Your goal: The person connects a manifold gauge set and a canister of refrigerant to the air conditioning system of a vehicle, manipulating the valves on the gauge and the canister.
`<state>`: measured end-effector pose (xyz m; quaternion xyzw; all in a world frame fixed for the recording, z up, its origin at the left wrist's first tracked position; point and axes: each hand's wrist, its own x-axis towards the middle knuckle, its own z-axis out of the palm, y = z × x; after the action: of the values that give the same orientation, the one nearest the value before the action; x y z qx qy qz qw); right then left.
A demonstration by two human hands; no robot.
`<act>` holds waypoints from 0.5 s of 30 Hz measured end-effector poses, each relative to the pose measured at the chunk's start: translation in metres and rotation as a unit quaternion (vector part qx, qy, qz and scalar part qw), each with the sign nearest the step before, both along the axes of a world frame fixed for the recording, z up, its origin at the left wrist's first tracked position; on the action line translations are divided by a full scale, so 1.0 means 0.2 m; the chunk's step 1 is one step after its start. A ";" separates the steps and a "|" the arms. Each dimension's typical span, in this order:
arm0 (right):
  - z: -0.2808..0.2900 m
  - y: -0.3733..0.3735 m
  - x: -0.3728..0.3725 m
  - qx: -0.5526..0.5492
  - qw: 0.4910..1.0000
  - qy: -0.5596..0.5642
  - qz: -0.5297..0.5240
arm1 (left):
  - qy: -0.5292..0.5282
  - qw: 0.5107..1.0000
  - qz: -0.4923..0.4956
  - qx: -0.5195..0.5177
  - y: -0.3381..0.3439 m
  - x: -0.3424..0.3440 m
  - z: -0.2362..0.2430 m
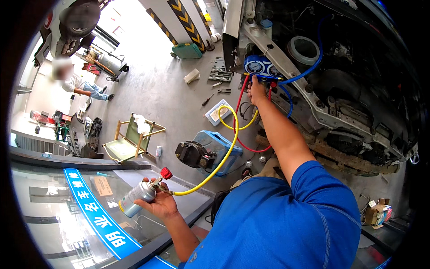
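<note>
Head view: workshop floor seen from above, open engine bay of a silver car (313,112) at 2 o'clock.
Left hand: left hand (159,201) at 7 o'clock, fingers wrapped closed around a small silver metal gas canister (136,197), held tilted, red-knobbed tap valve (165,174) at its upper end.
Hose: yellow flexible hose (224,152) runs from the valve up in a loop toward 12 o'clock.
Right hand: right hand (256,89) extended to 12 o'clock, closed on a fitting just under the blue twin-dial manifold gauge set (260,67); exact grip hidden.
Handling judgement: canister looks light, rigid, smooth-walled, likely slippery; best held round the mid-body, clear of the valve. Hose pliant, prone to tugging.
Surroundings: blue plastic case (221,148) with black compressor-like unit (192,154) at centre; wooden folding chair (132,139) at 9 o'clock; another person (83,85) seated at 10 o'clock.
</note>
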<state>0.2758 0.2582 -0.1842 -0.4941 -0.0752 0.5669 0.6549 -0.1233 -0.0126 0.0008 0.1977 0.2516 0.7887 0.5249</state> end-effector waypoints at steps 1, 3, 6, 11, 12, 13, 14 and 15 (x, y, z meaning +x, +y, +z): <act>-0.01 0.02 -0.01 -0.007 0.999 -0.036 -0.012 | -0.001 1.000 -0.002 0.002 0.00 -0.01 0.00; -0.05 0.05 -0.06 -0.022 0.994 -0.107 -0.032 | -0.001 1.000 -0.004 0.004 -0.01 -0.03 0.00; -0.35 0.22 0.09 -0.113 0.960 -0.250 -0.051 | -0.009 1.000 -0.024 -0.004 0.02 -0.03 0.00; -0.27 0.18 0.05 -0.170 0.862 -0.478 -0.016 | -0.001 1.000 -0.011 0.000 0.02 -0.04 -0.02; -0.14 0.13 0.01 -0.174 0.825 -0.537 0.006 | 0.003 1.000 0.000 -0.001 0.01 -0.05 -0.02; 0.00 0.07 -0.02 -0.174 0.870 -0.459 0.036 | -0.002 1.000 -0.003 0.000 0.01 -0.05 -0.02; 0.06 0.03 -0.02 -0.177 0.870 -0.459 0.036 | -0.008 1.000 -0.012 0.003 0.01 -0.05 -0.03; 0.11 0.01 -0.02 -0.179 0.870 -0.457 0.036 | -0.012 1.000 -0.021 0.007 0.02 -0.05 -0.02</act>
<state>0.2709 0.2603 -0.1622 -0.8038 -0.2815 0.3045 0.4266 -0.1335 -0.0080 -0.0037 0.1972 0.2358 0.7818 0.5425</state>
